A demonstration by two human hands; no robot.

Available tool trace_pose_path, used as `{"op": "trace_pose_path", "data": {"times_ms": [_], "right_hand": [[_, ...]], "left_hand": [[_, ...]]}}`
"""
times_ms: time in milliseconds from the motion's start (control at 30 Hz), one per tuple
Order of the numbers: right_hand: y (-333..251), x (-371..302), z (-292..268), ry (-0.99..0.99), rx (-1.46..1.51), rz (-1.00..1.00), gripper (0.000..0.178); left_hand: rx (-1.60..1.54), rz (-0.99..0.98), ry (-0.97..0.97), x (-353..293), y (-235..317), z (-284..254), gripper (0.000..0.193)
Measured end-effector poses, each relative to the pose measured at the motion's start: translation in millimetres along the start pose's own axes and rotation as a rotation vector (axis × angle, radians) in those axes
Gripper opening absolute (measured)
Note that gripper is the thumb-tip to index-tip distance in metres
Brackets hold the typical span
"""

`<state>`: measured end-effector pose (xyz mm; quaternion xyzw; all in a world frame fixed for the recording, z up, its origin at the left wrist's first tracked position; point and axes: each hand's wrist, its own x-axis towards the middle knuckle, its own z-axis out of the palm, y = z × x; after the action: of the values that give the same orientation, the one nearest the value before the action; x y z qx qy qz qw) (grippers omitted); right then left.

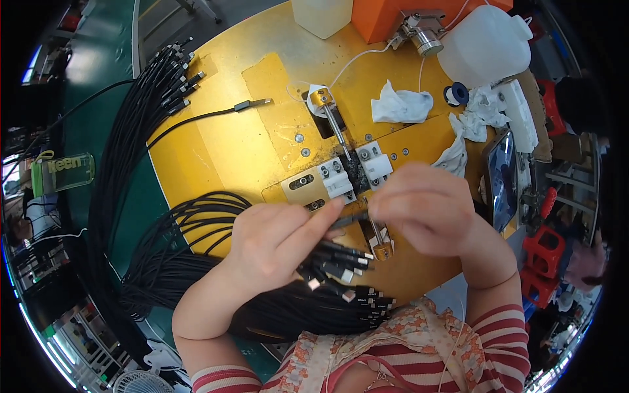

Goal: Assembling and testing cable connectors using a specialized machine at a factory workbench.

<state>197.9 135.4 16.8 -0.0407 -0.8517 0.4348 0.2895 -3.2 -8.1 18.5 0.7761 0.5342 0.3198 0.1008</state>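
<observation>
My left hand (272, 242) is closed, with thumb and forefinger pinching a black cable by its connector end (348, 221). My right hand (426, 209) is also closed, its fingertips meeting the other end of that connector; the tip is hidden in them. Below my left hand, a bunch of black cable plugs (337, 262) with metal ends sticks out to the right. Just beyond my hands is a fixture with a left white block (335, 180) and a right white block (377, 167). A metal rod with a brass-coloured collar (321, 98) points into the gap between them.
Black cable bundles lie on the left (131, 124) and near my body (282, 321). A single cable (246, 105) lies on the yellow plate (216, 144). White wipes (401, 105), a solder spool (456, 95), a phone (501, 177) and a white jug (488, 46) are at the right.
</observation>
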Motion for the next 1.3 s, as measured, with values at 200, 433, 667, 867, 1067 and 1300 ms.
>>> {"op": "trace_pose_path", "data": {"times_ms": [200, 433, 667, 867, 1067, 1300], "right_hand": [[16, 3, -3, 0.003, -0.183, 0.125, 0.016], [14, 7, -4, -0.05, -0.216, 0.21, 0.014], [11, 5, -2, -0.071, -0.316, 0.169, 0.019], [-3, 6, -7, -0.219, -0.511, 0.145, 0.021], [-15, 8, -8, -0.315, -0.373, 0.079, 0.033], [-13, 0, -1, -0.202, -0.3, 0.006, 0.032]], "left_hand": [[0.216, 0.014, 0.0, 2, -13, 10, 0.042], [0.179, -0.054, -0.12, 1, -11, 9, 0.043], [0.176, -0.071, -0.155, 2, -11, 11, 0.041], [0.171, -0.079, -0.15, 3, -11, 11, 0.04], [0.157, -0.098, -0.154, 4, -11, 10, 0.04], [0.2, -0.031, -0.068, 2, -17, 13, 0.037]]}}
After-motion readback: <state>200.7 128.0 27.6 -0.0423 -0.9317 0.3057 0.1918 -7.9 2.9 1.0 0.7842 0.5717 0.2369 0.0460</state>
